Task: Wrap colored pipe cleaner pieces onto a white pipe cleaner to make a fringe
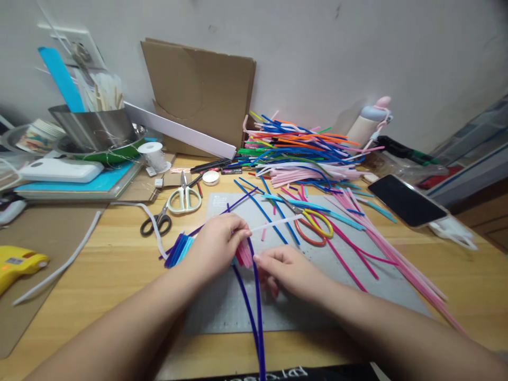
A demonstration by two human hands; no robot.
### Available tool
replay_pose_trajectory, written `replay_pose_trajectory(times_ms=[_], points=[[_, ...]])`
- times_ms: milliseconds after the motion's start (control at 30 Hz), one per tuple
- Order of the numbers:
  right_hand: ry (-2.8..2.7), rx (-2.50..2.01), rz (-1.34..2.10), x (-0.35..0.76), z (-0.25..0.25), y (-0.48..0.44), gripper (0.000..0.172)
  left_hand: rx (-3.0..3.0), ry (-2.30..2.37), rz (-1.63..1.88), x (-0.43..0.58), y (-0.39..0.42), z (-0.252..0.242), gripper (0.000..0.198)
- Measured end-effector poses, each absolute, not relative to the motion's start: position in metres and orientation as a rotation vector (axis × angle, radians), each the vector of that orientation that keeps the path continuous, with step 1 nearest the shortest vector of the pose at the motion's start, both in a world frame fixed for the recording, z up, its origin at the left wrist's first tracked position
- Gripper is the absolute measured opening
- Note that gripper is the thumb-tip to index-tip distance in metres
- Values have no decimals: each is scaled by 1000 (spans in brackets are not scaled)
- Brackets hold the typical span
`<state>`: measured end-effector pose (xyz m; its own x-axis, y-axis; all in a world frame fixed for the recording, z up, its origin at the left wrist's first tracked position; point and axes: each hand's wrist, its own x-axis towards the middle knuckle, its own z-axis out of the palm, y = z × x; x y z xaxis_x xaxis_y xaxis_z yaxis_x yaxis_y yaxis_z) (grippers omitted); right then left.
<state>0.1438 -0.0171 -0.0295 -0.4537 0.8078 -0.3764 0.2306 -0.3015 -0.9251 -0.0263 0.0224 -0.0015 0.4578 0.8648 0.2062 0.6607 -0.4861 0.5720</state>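
My left hand (pixel 222 238) is closed over a row of short pipe cleaners lying side by side. Dark blue and light blue ends (pixel 179 248) show left of it, pink ends (pixel 246 254) under its fingertips. A white pipe cleaner (pixel 275 224) sticks out rightward from its pinch. Long purple pipe cleaners (pixel 257 317) run from the row toward me, past the mat's front edge. My right hand (pixel 289 270) pinches one of them between thumb and finger, just below the left fingertips. Its other fingers are curled. The palms hide part of the row.
Orange-and-yellow scissors (pixel 317 225) and loose pipe cleaners lie on the grey cutting mat (pixel 317 312). White-handled scissors (pixel 184 198) and black-handled scissors (pixel 156 225) are to the left. Behind stands a colourful pipe-cleaner pile (pixel 301 148). A phone (pixel 408 198) rests right, a yellow glue gun (pixel 19 264) left.
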Motion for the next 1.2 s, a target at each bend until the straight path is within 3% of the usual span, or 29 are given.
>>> replay_pose_trajectory(times_ms=[233,367,567,867,1000,1100,1200], points=[[-1285,-1259,2124,135,-31,-22,31,2228,1334,687,-29,26,-3,15],[-1228,-1126,2120,144,-23,-14,33,2081,1384,680,-32,30,2,19],[-1721,-1137,1902,173,-12,10,37,1829,1333,706,-37,38,1,25],[-2035,-1112,2243,230,7,22,31,1849,1558,881,-38,40,-5,22],[-2385,-1192,1852,229,4,26,26,1870,1554,854,-40,42,-4,21],[-2059,-1251,1449,200,-4,19,30,1956,1455,758,-35,38,-5,20],[-1634,-1171,1514,165,-16,7,35,2040,1347,696,-28,32,-5,19]])
